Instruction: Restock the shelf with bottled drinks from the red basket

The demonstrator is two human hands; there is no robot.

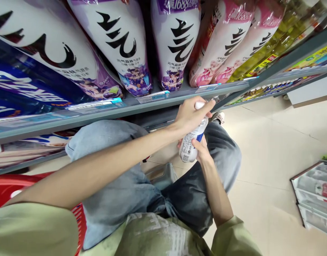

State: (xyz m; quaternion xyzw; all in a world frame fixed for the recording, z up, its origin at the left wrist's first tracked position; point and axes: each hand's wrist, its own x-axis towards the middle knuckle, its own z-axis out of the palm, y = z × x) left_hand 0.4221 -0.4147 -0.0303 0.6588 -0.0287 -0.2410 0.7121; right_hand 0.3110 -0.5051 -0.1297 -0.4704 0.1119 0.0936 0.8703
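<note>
A small bottle [189, 146] with a printed label, a barcode and a blue patch is held tilted between my knees, below the shelf edge. My right hand [202, 147] is closed around its lower body, with the thumb on the front of the label. At the bottle's upper end, my left hand [191, 113] is closed on it. A rounded white piece [199, 105], like a cap, shows between the left thumb and fingers. The left hand partly hides the bottle's neck.
Large purple-and-white bottles [176, 46], pink bottles [224, 46] and blue-labelled bottles [22, 81] line the shelf [131, 104], with price tags on its edge. A red basket [19, 181] stands at left. Packs of bottles [316, 192] are on the tiled floor [270, 149] at right.
</note>
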